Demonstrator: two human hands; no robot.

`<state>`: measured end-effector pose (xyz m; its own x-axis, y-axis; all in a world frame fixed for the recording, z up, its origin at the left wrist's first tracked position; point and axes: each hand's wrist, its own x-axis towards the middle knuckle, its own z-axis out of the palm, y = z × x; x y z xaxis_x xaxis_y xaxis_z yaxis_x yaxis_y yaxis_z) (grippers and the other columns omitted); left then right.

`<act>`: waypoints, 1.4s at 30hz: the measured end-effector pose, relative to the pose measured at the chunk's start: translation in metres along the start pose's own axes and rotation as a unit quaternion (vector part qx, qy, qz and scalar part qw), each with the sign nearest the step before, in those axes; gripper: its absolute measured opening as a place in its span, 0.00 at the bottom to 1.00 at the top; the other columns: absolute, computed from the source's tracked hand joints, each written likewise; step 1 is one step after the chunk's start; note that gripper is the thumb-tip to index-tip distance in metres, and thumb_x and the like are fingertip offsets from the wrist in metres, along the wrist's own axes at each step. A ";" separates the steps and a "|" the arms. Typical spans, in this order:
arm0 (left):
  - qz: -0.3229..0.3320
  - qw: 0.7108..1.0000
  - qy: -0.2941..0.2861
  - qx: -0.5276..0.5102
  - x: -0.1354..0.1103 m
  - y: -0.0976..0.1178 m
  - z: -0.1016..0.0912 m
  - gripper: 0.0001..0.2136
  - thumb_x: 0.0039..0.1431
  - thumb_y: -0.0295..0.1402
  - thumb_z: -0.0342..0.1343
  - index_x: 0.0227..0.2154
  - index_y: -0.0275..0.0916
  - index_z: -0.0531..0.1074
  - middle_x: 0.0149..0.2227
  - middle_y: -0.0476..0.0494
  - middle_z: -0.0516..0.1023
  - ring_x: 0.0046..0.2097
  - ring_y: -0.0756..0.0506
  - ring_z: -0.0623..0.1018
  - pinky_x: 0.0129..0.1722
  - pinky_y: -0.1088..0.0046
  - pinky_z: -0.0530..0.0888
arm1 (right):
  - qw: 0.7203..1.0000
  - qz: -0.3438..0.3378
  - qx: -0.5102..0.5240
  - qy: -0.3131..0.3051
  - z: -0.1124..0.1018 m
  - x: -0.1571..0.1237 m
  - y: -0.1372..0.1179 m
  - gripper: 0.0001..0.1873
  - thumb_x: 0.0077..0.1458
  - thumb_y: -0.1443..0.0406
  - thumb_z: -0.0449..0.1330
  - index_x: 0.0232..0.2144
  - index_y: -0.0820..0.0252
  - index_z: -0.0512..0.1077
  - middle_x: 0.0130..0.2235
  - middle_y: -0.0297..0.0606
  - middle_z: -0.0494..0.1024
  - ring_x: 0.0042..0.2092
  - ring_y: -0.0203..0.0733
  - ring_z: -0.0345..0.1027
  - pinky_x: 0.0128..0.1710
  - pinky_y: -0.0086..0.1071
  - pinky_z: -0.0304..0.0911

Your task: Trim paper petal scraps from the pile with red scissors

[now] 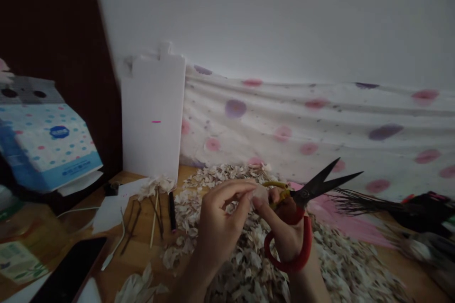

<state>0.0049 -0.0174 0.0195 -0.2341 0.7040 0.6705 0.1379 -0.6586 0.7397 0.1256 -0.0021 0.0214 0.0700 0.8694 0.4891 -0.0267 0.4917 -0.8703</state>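
Pale petal and red-handled scissors, held above a heap of dried petals

Left hand (222,215) — narrow grip on the pale petal (260,195); right hand (284,232) closed around the scissors (316,185). Left of the heap (249,251), on the wooden tabletop (142,246): a black phone (67,270); behind it, a dotted box (46,147) — blue oval label, unreadable.

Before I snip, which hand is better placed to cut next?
Probably your right hand: it grips the red-handled scissors, blades open. Your left hand pinches a pale flake and holds no tool.
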 end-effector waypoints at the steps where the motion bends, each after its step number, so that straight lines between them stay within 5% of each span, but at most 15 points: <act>1: -0.016 1.000 0.005 -0.015 -0.001 -0.001 0.001 0.10 0.58 0.23 0.58 0.34 0.44 0.80 0.41 0.47 0.84 0.45 0.47 0.82 0.44 0.73 0.80 | 1.000 0.004 0.013 0.006 0.001 0.000 0.001 0.23 0.46 0.55 0.70 0.24 0.54 0.58 0.26 0.29 0.64 0.28 0.37 0.60 0.29 0.30 0.61; 8: -0.038 0.998 0.053 0.005 0.005 -0.010 -0.010 0.06 0.57 0.25 0.60 0.31 0.43 0.80 0.39 0.47 0.84 0.44 0.46 0.82 0.43 0.73 0.79 | 0.993 0.026 0.100 -0.061 0.005 0.000 0.009 0.22 0.49 0.54 0.70 0.25 0.55 0.61 0.27 0.32 0.70 0.28 0.38 0.64 0.28 0.30 0.63; 13: 0.005 0.991 0.115 0.069 0.012 -0.013 -0.029 0.05 0.57 0.26 0.59 0.31 0.41 0.78 0.38 0.46 0.83 0.42 0.47 0.81 0.41 0.73 0.78 | 0.982 0.006 0.168 -0.087 0.012 -0.008 0.039 0.30 0.50 0.35 0.57 0.33 0.54 0.69 0.29 0.33 0.67 0.25 0.39 0.61 0.23 0.32 0.62; 15: 0.046 0.982 0.142 0.113 0.014 -0.013 -0.035 0.05 0.58 0.25 0.58 0.31 0.41 0.78 0.37 0.46 0.82 0.42 0.46 0.81 0.43 0.72 0.77 | 0.989 -0.022 0.129 -0.076 0.013 -0.014 0.048 0.36 0.47 0.29 0.53 0.36 0.52 0.70 0.35 0.37 0.69 0.33 0.46 0.68 0.28 0.35 0.68; 19: 0.121 0.955 0.181 0.202 0.018 -0.006 -0.045 0.06 0.59 0.23 0.57 0.32 0.39 0.77 0.35 0.46 0.82 0.40 0.48 0.80 0.43 0.73 0.77 | 0.978 -0.057 -0.044 -0.193 0.009 -0.028 0.051 0.34 0.53 0.34 0.53 0.46 0.51 0.68 0.42 0.40 0.72 0.43 0.50 0.69 0.44 0.40 0.68; 23: 0.181 0.929 0.210 0.246 0.019 0.001 -0.050 0.06 0.59 0.21 0.57 0.32 0.38 0.76 0.35 0.45 0.82 0.39 0.49 0.81 0.42 0.75 0.77 | 0.943 -0.067 -0.202 -0.257 0.006 -0.036 0.054 0.36 0.56 0.33 0.45 0.43 0.56 0.66 0.36 0.39 0.73 0.36 0.47 0.67 0.35 0.35 0.64; 29: 0.177 0.937 0.189 0.233 0.016 0.006 -0.044 0.07 0.58 0.19 0.57 0.32 0.37 0.75 0.34 0.45 0.81 0.39 0.49 0.81 0.42 0.76 0.76 | 0.910 -0.074 -0.279 -0.297 0.008 -0.037 0.058 0.42 0.54 0.30 0.42 0.47 0.59 0.64 0.32 0.39 0.74 0.30 0.47 0.66 0.29 0.34 0.62; 42: 0.174 0.951 0.147 0.209 0.011 0.007 -0.029 0.07 0.57 0.19 0.56 0.31 0.37 0.75 0.33 0.45 0.82 0.38 0.50 0.81 0.42 0.78 0.76 | 0.920 -0.052 -0.292 -0.256 0.011 -0.031 0.038 0.37 0.59 0.34 0.43 0.45 0.59 0.68 0.27 0.36 0.71 0.28 0.46 0.65 0.32 0.32 0.63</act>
<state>-0.0241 -0.0224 0.0305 -0.3546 0.3179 0.8793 0.6117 -0.6324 0.4753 0.1113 -0.0096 -0.0258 -0.4411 0.8010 0.4048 0.5050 0.5944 -0.6259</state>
